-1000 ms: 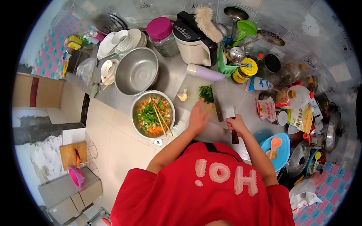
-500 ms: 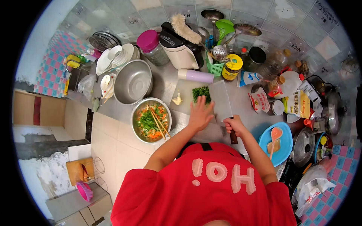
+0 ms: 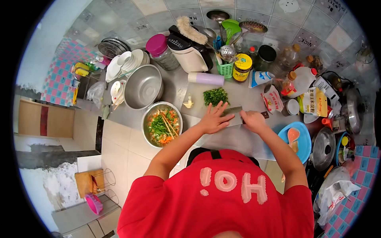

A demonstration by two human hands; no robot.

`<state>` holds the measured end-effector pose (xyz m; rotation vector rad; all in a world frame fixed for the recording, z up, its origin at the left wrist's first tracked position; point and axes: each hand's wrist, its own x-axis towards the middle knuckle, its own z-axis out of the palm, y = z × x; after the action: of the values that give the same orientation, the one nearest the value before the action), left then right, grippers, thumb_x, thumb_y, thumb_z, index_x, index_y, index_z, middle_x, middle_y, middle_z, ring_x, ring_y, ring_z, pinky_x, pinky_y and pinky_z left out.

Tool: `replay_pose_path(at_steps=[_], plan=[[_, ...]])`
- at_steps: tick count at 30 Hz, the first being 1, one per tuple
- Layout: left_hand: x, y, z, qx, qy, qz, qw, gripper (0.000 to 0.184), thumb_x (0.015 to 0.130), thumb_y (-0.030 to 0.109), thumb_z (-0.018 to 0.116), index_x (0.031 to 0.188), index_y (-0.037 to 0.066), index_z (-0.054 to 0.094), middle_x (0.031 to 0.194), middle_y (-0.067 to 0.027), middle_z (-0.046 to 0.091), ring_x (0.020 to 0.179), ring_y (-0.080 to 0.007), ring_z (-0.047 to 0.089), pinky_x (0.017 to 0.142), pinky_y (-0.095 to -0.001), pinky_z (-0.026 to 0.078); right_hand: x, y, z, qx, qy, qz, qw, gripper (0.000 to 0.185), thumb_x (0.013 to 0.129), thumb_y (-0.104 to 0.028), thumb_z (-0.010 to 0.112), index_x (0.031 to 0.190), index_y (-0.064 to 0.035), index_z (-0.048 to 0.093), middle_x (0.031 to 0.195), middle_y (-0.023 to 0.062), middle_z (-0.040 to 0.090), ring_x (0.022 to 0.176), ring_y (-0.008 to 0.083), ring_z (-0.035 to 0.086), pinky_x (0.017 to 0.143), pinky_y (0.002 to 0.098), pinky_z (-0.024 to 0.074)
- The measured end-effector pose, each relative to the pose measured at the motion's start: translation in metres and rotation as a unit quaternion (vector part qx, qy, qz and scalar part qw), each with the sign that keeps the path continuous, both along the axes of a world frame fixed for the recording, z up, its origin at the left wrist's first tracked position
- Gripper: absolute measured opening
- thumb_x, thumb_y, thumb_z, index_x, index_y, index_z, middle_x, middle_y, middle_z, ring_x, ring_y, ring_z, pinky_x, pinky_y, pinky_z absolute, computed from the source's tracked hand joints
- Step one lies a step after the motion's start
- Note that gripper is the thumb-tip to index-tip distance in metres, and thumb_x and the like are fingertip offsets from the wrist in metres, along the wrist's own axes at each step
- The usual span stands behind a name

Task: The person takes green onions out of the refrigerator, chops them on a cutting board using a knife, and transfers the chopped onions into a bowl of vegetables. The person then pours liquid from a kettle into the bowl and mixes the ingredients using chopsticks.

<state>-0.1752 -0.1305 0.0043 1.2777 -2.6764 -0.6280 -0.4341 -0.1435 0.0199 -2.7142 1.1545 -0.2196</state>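
Grasps the cleaver (image 3: 235, 115) with the right hand (image 3: 254, 121), wrapping it round the handle close to the blade and leaving the dark handle end poking out toward three o'clock. Holds the left hand (image 3: 214, 120) splayed and released at the blade's opposite end, overlapping the metal; cannot tell how firmly pressed. Counting from the blade, has chopped greens (image 3: 215, 96) heaped between ten and eleven on a pale board (image 3: 198, 104), just beyond the left fingertips, and small pale pieces (image 3: 188, 102) nearer nine. Shows a lavender-and-white cylinder (image 3: 206, 78) lying at eleven, a yellow-lidded jar (image 3: 242, 68) at twelve, a red-and-white packet (image 3: 272, 99) at two and a blue basin (image 3: 303, 148) at four. Includes, near nine, a metal bowl (image 3: 162, 105) of mixed vegetables with chopsticks (image 3: 168, 123).
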Motion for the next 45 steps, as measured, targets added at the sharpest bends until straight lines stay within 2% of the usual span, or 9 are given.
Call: replay_pose_path(at_steps=[12,16,20,25,29,32,36,43,45], plan=[[-0.015,-0.001,-0.027,-0.051,-0.049,0.072,0.995,0.054,0.095,0.053,0.034,0.144,0.031,0.037,0.156,-0.0161,0.011,0.144,-0.0344,0.006,0.109,-0.0643,0.004,0.021,-0.003,-0.027,-0.067,0.024,0.046,0.996,0.028,0.07,-0.011,0.063,0.09,-0.0068,0.044,0.07,0.0082,0.061,0.066,0.0263,0.064,0.06,0.0389,0.0509],[0.005,-0.002,-0.047,-0.072,-0.08,0.216,0.97,0.053,0.095,0.051,0.036,0.143,0.031,0.038,0.156,-0.0156,0.011,0.144,-0.0343,0.006,0.108,-0.0655,0.005,0.01,-0.005,-0.023,-0.031,0.048,0.013,0.998,0.028,0.07,-0.01,0.063,0.091,-0.0067,0.045,0.07,0.0083,0.061,0.067,0.0268,0.063,0.061,0.0395,0.0505],[0.013,0.016,-0.014,-0.036,-0.08,0.034,0.996,0.054,0.095,0.052,0.035,0.144,0.03,0.036,0.156,-0.0176,0.009,0.145,-0.0341,0.006,0.108,-0.0657,0.006,-0.003,-0.006,-0.015,-0.031,0.04,-0.019,0.999,0.028,0.069,-0.01,0.063,0.091,-0.0064,0.046,0.071,0.0088,0.061,0.067,0.028,0.063,0.061,0.0405,0.0501],[0.035,-0.006,-0.048,-0.055,-0.083,0.185,0.978,0.053,0.096,0.051,0.032,0.146,0.033,0.032,0.156,-0.0169,0.008,0.144,-0.0365,0.005,0.108,-0.065,0.005,-0.019,-0.006,-0.014,-0.053,0.017,-0.028,0.998,0.024,0.071,-0.009,0.061,0.09,-0.0061,0.047,0.071,0.0106,0.061,0.066,0.0294,0.062,0.061,0.0419,0.05],[0.011,-0.006,-0.018,-0.066,-0.058,0.026,0.996,0.053,0.096,0.052,0.032,0.145,0.033,0.033,0.156,-0.0161,0.011,0.144,-0.0352,0.006,0.108,-0.0662,0.005,-0.026,-0.008,-0.013,-0.048,0.016,-0.026,0.998,0.022,0.071,-0.009,0.061,0.089,-0.0062,0.048,0.071,0.0109,0.061,0.067,0.0295,0.062,0.061,0.0423,0.0501],[0.004,-0.008,-0.023,-0.051,-0.098,0.105,0.988,0.053,0.095,0.053,0.033,0.145,0.033,0.034,0.156,-0.0144,0.011,0.145,-0.0335,0.007,0.108,-0.0652,0.006,-0.027,-0.007,-0.017,-0.052,0.017,-0.021,0.998,0.023,0.07,-0.01,0.062,0.088,-0.0064,0.048,0.071,0.0105,0.061,0.068,0.0293,0.062,0.061,0.042,0.0503],[0.015,-0.021,-0.04,-0.069,-0.107,0.235,0.964,0.047,0.096,0.048,0.036,0.135,0.027,0.051,0.155,-0.013,0.019,0.144,-0.0315,0.011,0.11,-0.0613,0.01,-0.037,-0.008,-0.018,-0.048,-0.01,-0.012,0.999,0.026,0.069,-0.01,0.064,0.088,-0.0072,0.048,0.071,0.0105,0.061,0.067,0.0289,0.062,0.061,0.0417,0.0504],[-0.007,-0.022,-0.035,-0.188,0.034,0.372,0.908,0.016,0.077,0.024,0.072,0.085,0.01,0.075,0.122,-0.0104,0.061,0.126,-0.0316,0.044,0.108,-0.0524,0.026,-0.052,-0.005,-0.018,-0.015,-0.031,-0.034,0.999,0.029,0.067,-0.011,0.067,0.088,-0.0074,0.047,0.07,0.01,0.06,0.069,0.0302,0.063,0.062,0.042,0.0502],[-0.014,-0.022,-0.02,-0.08,0.011,0.417,0.905,0.014,0.076,0.02,0.071,0.084,0.01,0.074,0.119,-0.0111,0.061,0.123,-0.0322,0.045,0.107,-0.0495,0.029,-0.055,-0.005,-0.012,0.005,-0.048,-0.029,0.998,0.031,0.067,-0.012,0.07,0.087,-0.0075,0.046,0.07,0.0105,0.06,0.069,0.0311,0.062,0.062,0.0425,0.05]])
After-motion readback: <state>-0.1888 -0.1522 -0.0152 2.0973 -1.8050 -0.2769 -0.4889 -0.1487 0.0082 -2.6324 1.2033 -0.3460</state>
